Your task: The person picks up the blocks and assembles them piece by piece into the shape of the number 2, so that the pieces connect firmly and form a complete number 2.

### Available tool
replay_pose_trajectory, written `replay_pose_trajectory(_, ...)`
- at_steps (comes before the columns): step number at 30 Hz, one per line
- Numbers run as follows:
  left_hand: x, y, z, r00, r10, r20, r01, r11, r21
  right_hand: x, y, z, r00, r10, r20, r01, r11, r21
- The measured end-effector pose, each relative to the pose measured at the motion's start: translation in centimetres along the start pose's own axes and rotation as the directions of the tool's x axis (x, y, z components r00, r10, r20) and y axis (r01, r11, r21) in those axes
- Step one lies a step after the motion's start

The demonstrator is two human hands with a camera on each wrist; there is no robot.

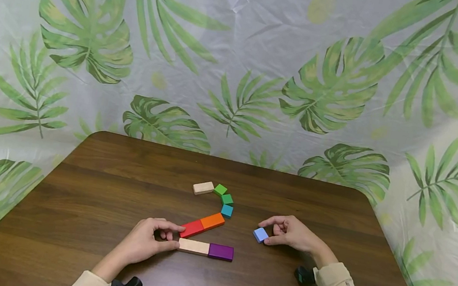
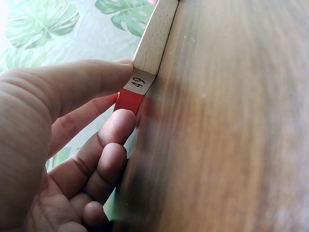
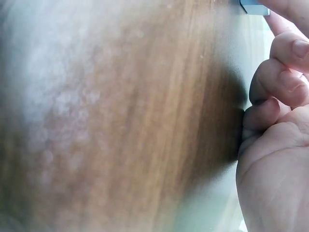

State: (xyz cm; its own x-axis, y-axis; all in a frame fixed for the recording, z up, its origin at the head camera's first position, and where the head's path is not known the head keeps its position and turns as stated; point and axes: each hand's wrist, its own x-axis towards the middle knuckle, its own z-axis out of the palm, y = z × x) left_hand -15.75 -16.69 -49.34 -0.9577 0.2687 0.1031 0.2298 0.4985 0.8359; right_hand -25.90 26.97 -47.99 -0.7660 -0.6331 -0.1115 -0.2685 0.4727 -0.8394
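In the head view my right hand (image 1: 292, 233) pinches a light blue block (image 1: 260, 235) between thumb and index finger, close over the table. A corner of that block (image 3: 255, 7) shows at the top of the right wrist view. My left hand (image 1: 148, 238) touches the left ends of two blocks: the index fingertip is at a red block (image 1: 192, 228), the thumb at a plain wooden block (image 1: 194, 246). Its other fingers are bent. An orange block (image 1: 212, 221) continues the red one, and a purple block (image 1: 221, 252) continues the plain one.
From the orange block's far end, a teal block (image 1: 226, 210), a dark green block (image 1: 227, 199), a light green block (image 1: 220, 189) and another plain block (image 1: 203, 188) curve away. All lie on the brown table (image 1: 127, 177). A leaf-patterned curtain (image 1: 257, 69) hangs behind it.
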Motion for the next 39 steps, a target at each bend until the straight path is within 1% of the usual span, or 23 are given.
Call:
replay_pose_trajectory(4, 0.01, -0.01, -0.04, 1.000, 0.004, 0.000, -0.004, 1.000, 0.002, 0.07, 0.05, 0.05, 1.000, 0.014, -0.002, -0.014, 1.000, -0.015)
replay_pose_trajectory(10, 0.05, -0.05, 0.01, 1.000, 0.009, -0.002, -0.009, 1.000, 0.003, 0.05, 0.00, 0.00, 1.000, 0.011, -0.004, -0.011, 1.000, -0.020)
replay_pose_trajectory(16, 0.06, -0.22, 0.17, 1.000, 0.003, -0.001, -0.003, 1.000, 0.028, 0.17, 0.02, 0.04, 1.000, 0.007, -0.008, -0.008, 0.999, -0.037)
replay_pose_trajectory(21, 0.07, -0.35, 0.18, 1.000, 0.009, 0.000, -0.009, 1.000, 0.029, 0.23, 0.09, 0.16, 0.999, 0.000, -0.036, -0.001, 0.999, -0.044)
replay_pose_trajectory(28, 0.04, -0.27, 0.18, 1.000, -0.003, 0.008, 0.003, 1.000, 0.028, 0.25, 0.37, 0.25, 0.998, 0.027, -0.055, -0.030, 0.999, -0.043)
replay_pose_trajectory(34, 0.02, -0.13, 0.03, 1.000, 0.010, -0.003, -0.010, 1.000, 0.016, 0.32, 0.26, 0.43, 0.996, 0.049, -0.080, -0.051, 0.998, -0.029)
replay_pose_trajectory(39, -0.02, 0.05, 0.00, 1.000, 0.015, -0.006, -0.015, 1.000, 0.010, 0.33, -0.12, 0.32, 0.993, 0.079, -0.086, -0.081, 0.997, -0.018)
